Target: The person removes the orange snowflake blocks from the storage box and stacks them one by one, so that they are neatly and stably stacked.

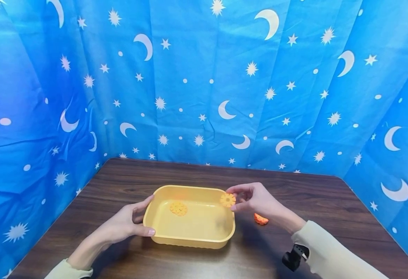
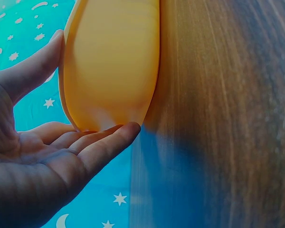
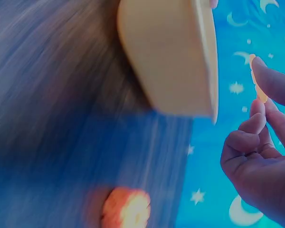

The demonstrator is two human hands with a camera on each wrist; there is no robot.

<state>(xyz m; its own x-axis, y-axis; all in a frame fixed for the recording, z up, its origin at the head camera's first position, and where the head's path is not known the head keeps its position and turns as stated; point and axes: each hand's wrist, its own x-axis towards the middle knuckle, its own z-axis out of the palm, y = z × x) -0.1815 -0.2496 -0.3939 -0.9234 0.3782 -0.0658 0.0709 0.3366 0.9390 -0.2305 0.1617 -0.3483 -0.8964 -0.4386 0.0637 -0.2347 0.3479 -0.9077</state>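
Observation:
A yellow rectangular plastic tub (image 1: 193, 230) stands on the table. My left hand (image 1: 121, 221) holds its left end, the thumb at the near corner and the fingers at the far one; in the left wrist view the hand (image 2: 61, 147) spans the tub's end. Over the tub's right rim, my right hand (image 1: 260, 199) pinches a thin yellow-orange flower-shaped piece (image 1: 228, 200) between thumb and fingers. The right wrist view shows that piece (image 3: 258, 80) edge-on. Inside the tub, towards the left, similar flower-shaped pieces (image 1: 178, 209) lie overlapping.
To the right of the tub, below my right wrist, a darker orange piece (image 1: 261, 219) lies on the brown wooden table (image 1: 127, 174). Blue cloth (image 1: 204, 77) with white moons and stars hangs behind the table and along both sides. A black strapped device (image 1: 293, 257) sits at my right sleeve.

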